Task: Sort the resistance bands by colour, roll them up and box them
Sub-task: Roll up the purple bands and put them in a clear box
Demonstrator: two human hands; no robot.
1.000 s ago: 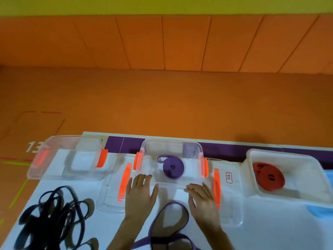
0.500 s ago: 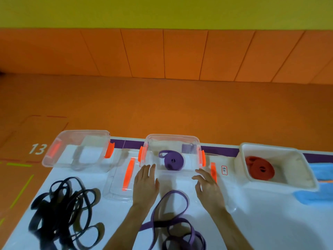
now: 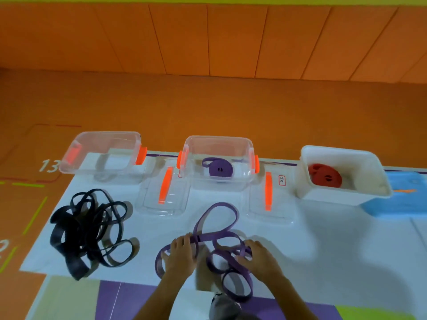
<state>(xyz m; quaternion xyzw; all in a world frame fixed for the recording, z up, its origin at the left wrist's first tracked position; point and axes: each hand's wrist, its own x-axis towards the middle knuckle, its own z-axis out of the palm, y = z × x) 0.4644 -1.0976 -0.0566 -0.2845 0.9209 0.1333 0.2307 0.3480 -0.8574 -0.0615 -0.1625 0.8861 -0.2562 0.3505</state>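
Loose purple bands (image 3: 216,229) lie tangled on the white sheet in front of me. My left hand (image 3: 181,256) rests on their left side, fingers curled over a strand. My right hand (image 3: 258,257) lies on the right part of the tangle, fingers on the loops. A rolled purple band (image 3: 219,168) sits in the middle clear box (image 3: 218,144). Rolled red bands (image 3: 325,175) lie in the white box (image 3: 342,197) at the right. A pile of black bands (image 3: 90,229) lies at the left. The left clear box (image 3: 104,137) holds nothing.
Two clear lids with orange handles, the left lid (image 3: 163,195) and the right lid (image 3: 269,195), lie flat beside the middle box. A blue cloth (image 3: 402,204) lies at the far right. The white sheet (image 3: 335,245) covers an orange floor mat; purple and green mats border its near edge.
Both hands have pulled back from the middle box toward me and come down on the loose purple bands. The camera has tilted, showing more of the sheet's near edge.
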